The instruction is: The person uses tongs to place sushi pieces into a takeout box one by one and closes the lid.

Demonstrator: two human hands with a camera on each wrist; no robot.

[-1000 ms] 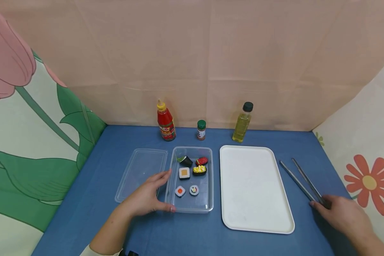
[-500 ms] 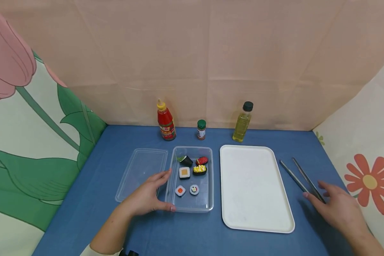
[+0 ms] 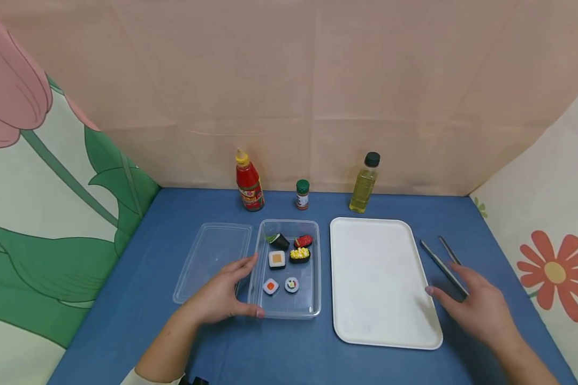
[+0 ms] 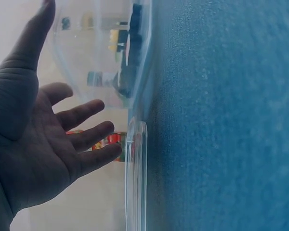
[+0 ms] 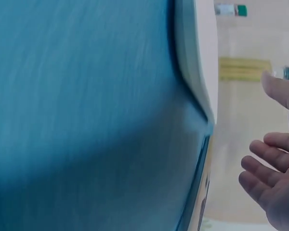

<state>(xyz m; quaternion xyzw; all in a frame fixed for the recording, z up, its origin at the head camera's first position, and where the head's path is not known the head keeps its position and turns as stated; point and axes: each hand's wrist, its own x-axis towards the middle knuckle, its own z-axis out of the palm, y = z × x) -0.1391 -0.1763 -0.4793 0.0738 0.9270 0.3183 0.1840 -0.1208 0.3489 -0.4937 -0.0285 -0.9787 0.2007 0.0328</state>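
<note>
My left hand (image 3: 221, 294) rests at the left side of a clear plastic container (image 3: 303, 307), fingers and thumb spread along its wall. Inside lie several sushi pieces, among them a corn-topped one (image 3: 299, 255), a square one (image 3: 276, 260) and a round roll (image 3: 291, 285). In the left wrist view that hand (image 4: 43, 130) has its fingers extended. On the right, my right hand (image 3: 479, 307) hovers over a pair of metal tongs (image 3: 443, 267), holding nothing and hiding their rear end. Its thumb tip overlaps the right edge of a white tray (image 3: 380, 283).
A clear lid (image 3: 217, 256) lies left of the container. Along the back stand a red sauce bottle (image 3: 249, 184), a small green-capped jar (image 3: 302, 195) and an oil bottle (image 3: 364, 184). Behind them rises a beige cloth wall (image 3: 313, 96).
The right hand has let go of the tongs and moved left and forward toward the tray. The tongs stay on the table. Left hand and container have not moved.
</note>
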